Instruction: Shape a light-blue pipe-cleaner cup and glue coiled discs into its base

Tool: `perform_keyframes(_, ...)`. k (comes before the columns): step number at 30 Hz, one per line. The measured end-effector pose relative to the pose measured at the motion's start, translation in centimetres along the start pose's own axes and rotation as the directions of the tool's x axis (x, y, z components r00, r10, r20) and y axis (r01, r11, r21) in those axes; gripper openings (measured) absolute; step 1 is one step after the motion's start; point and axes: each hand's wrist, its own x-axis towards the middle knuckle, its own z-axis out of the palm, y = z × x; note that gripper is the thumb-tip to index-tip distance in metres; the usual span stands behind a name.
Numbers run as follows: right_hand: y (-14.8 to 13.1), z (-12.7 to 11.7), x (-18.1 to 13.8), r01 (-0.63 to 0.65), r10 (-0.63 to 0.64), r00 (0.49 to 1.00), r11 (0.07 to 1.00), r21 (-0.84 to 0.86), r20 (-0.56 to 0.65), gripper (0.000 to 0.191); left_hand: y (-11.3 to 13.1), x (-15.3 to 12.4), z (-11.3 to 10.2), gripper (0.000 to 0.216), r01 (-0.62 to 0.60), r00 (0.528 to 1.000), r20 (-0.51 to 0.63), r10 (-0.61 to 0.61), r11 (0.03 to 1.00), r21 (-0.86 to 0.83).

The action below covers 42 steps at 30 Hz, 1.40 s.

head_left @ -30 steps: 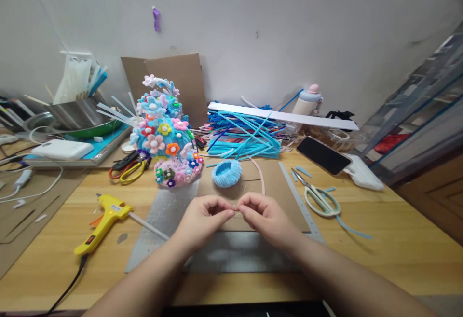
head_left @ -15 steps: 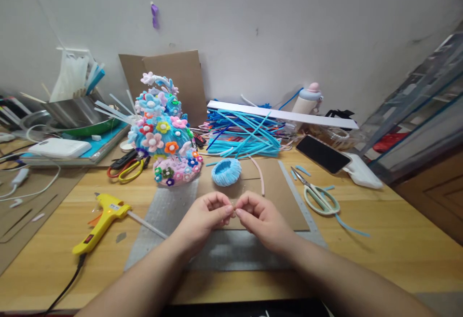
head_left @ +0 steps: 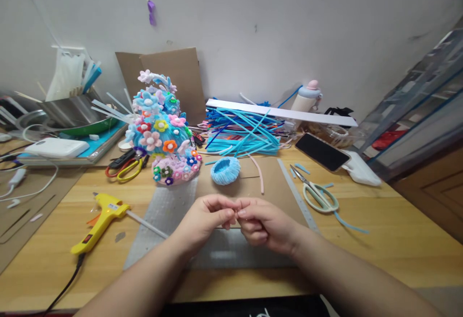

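My left hand (head_left: 214, 214) and my right hand (head_left: 261, 219) meet fingertip to fingertip above a brown cardboard sheet (head_left: 285, 201). Both are closed in a pinch, and whatever lies between the fingers is too small and covered to make out. Just beyond them sits a round, hollow light-blue pipe-cleaner cup (head_left: 224, 171), tilted with its opening up and touched by neither hand. A pink pipe cleaner (head_left: 259, 174) lies on the cardboard right of the cup. Under the cardboard is a grey cutting mat (head_left: 159, 220).
To the left lie a yellow glue gun (head_left: 103, 220) and red-and-yellow-handled tools (head_left: 126, 167). A flower-covered pipe-cleaner piece (head_left: 162, 129) stands behind. Blue pipe cleaners (head_left: 246, 136) are piled at the back. On the right are scissors (head_left: 320, 196) and a phone (head_left: 321, 151).
My right hand's fingers have curled in and turned, its thumb and index now pressed against the left fingertips. The whole view has shifted slightly; the things on the table stay put.
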Motion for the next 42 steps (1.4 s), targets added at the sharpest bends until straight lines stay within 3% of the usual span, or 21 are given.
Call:
perform_keyframes(6,0.0,0.0,-0.2,-0.048,0.042,0.994,0.997,0.053,0.102,0.013,-0.2,0.2,-0.2,0.017,-0.162,0.986,0.038,0.160,0.985,0.052)
perform_keyframes(21,-0.2,-0.1,-0.3,-0.079,0.073,0.986,0.996,0.039,0.149,0.004,1.0,-0.3,-0.1,0.015,-0.269,0.963,0.056,0.263,0.931,0.246)
perform_keyframes(30,-0.1,0.0,-0.4,-0.087,0.085,0.987,0.996,0.012,0.136,0.007,2.1,-0.7,-0.2,0.005,-0.432,0.893,0.127,0.432,0.743,0.511)
perform_keyframes(34,0.0,0.1,-0.4,-0.096,0.095,0.993,0.995,0.008,0.076,0.009,2.3,-0.7,-0.5,0.005,-0.478,0.862,0.173,0.476,0.653,0.588)
perform_keyframes(38,0.3,0.4,-0.2,0.036,-0.042,0.998,0.994,-0.101,-0.057,0.016,2.1,-0.7,-0.4,0.010,-0.477,0.854,0.195,0.483,0.575,0.664)
perform_keyframes(42,0.7,0.6,0.2,0.187,-0.243,0.956,0.936,-0.297,-0.166,0.020,1.6,-0.6,-0.3,0.020,-0.441,0.861,0.184,0.474,0.516,0.735)
